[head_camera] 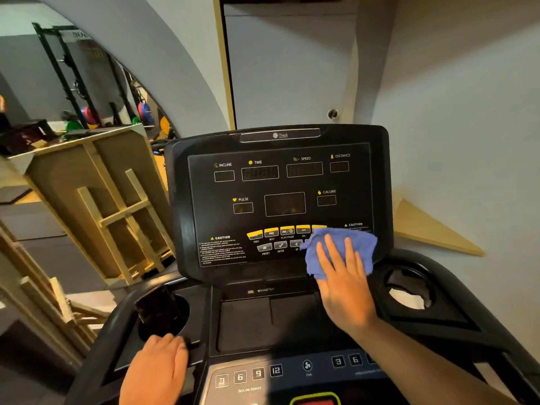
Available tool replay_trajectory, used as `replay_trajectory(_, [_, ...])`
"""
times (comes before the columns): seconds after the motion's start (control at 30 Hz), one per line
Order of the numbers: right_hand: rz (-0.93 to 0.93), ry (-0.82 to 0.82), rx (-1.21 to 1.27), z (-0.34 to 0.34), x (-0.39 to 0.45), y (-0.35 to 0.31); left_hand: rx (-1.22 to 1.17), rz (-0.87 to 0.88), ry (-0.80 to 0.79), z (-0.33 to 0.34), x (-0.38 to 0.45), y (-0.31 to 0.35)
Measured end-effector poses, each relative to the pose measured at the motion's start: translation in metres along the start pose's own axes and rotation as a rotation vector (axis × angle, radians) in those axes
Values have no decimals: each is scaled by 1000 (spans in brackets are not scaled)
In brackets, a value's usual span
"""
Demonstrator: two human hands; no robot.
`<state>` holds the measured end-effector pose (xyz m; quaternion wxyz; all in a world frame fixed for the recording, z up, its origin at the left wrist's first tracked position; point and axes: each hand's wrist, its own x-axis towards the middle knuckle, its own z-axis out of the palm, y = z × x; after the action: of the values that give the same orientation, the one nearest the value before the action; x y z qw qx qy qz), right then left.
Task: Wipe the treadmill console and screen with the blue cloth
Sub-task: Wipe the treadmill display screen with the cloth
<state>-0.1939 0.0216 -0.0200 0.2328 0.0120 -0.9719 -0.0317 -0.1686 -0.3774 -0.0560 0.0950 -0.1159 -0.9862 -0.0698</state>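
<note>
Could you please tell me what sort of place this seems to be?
Most likely a gym. A treadmill console fills the foreground, and behind it on the left stand a black squat rack and coloured weight plates. Stacked wooden frames suggest it is partly used for storage.

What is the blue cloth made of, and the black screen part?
The blue cloth looks like soft, fuzzy fabric, maybe microfibre: it bunches and wrinkles. The console panel looks like smooth, slightly glossy plastic, with printed labels and faint reflections.
</note>
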Motion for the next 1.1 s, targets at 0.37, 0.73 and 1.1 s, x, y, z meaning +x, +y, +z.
replay_trajectory(0.37, [-615,-111,10,-18,44,-63,-3,-18,44,-6,-4,7])
replay_trajectory(0.73, [-482,-196,51,-15,18,17,-30,-27,42,-15,-8,13])
replay_trajectory(1.1, [-551,-13,143,-21,40,-125,-21,-18,88,-19,-12,17])
